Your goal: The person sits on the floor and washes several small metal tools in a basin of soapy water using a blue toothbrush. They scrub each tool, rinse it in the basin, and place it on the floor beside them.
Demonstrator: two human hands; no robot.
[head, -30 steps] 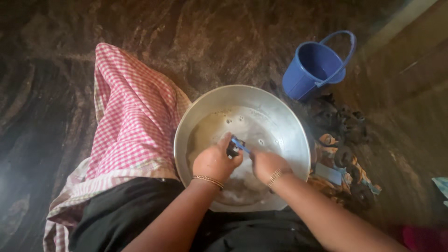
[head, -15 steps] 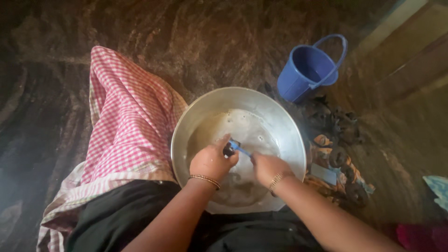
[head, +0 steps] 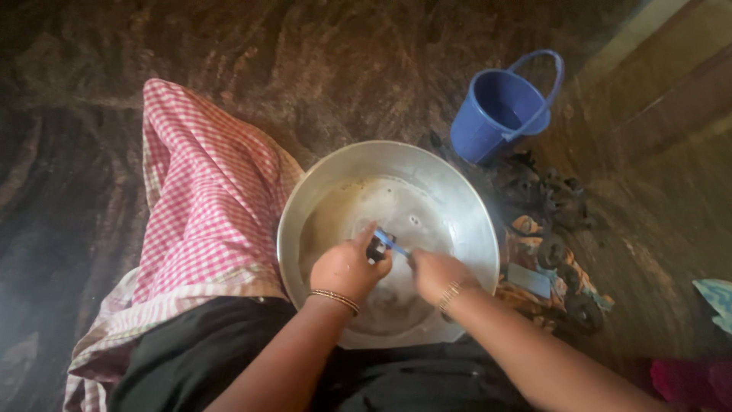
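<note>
A wide metal basin (head: 320,198) with cloudy soapy water stands on the dark floor in front of me. Over it, my left hand (head: 345,268) is closed around a small dark part (head: 376,249). My right hand (head: 433,273) grips a blue-handled brush (head: 392,243) whose tip rests against that part. Both wrists carry thin bangles.
A blue plastic bucket (head: 499,107) with a handle stands beyond the basin at the right. Several dark small parts (head: 550,204) lie on a patterned cloth right of the basin. A pink checked cloth (head: 206,206) covers my left knee.
The hands stay together over the basin, with the brush shifting slightly against the dark part. The view has drifted a little, so the basin and bucket sit slightly further left.
</note>
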